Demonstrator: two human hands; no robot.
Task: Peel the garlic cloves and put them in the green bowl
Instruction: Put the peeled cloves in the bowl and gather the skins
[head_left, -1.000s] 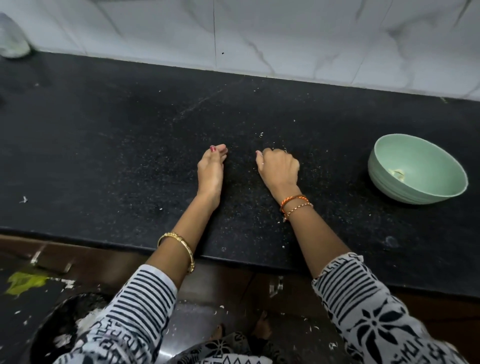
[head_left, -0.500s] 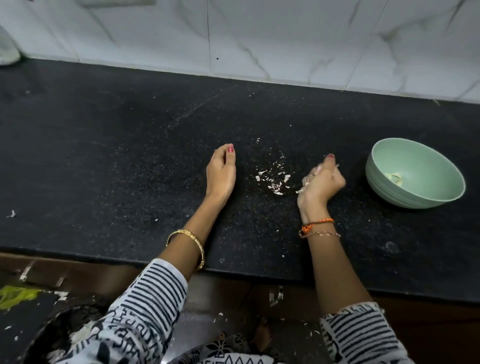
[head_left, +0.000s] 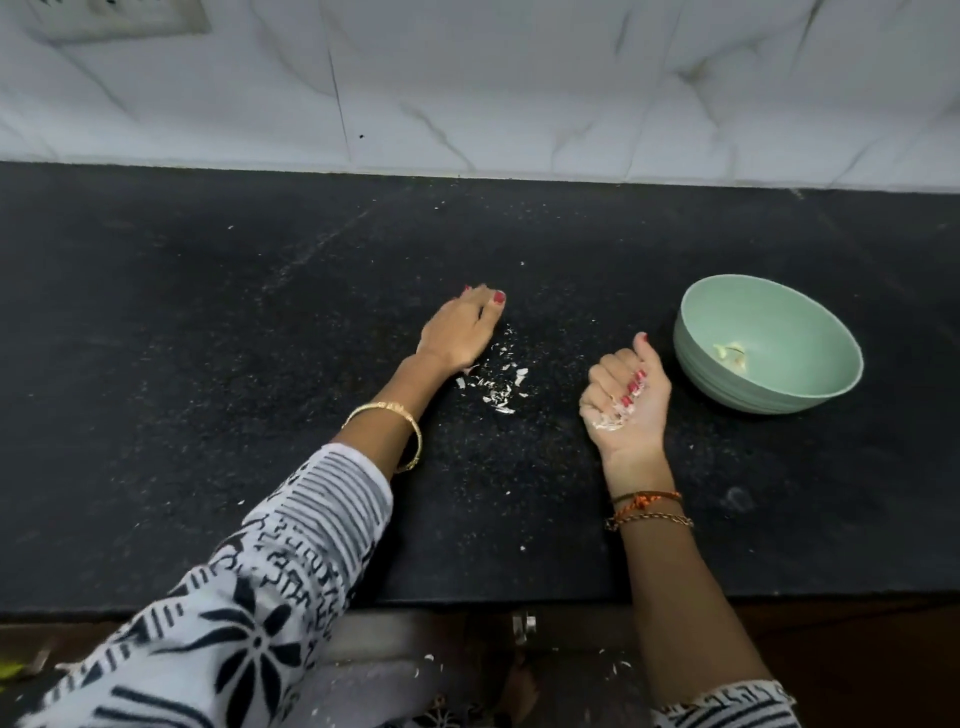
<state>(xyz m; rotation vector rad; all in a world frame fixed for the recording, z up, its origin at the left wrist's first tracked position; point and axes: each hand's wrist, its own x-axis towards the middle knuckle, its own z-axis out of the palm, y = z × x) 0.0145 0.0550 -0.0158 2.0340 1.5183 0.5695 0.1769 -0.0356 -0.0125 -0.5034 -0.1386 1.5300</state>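
The green bowl (head_left: 769, 384) stands on the black counter at the right, with peeled garlic cloves (head_left: 731, 355) lying in its bottom. My right hand (head_left: 626, 397) is palm up just left of the bowl, fingers curled over a small heap of white garlic skins (head_left: 613, 418) in the palm. My left hand (head_left: 462, 332) rests on its edge on the counter, fingers straight and together. Loose garlic skins (head_left: 496, 387) lie scattered on the counter between my two hands, right beside the left one.
The black counter (head_left: 208, 364) runs the full width, backed by a white marble-look wall (head_left: 519, 93) with a switch plate at top left. Its front edge is near my elbows. Skin bits lie on the floor below.
My right hand has turned palm up with skins gathered in it and drawn back toward me. My left hand has tipped onto its edge beside the skin pile. The view shifted left.
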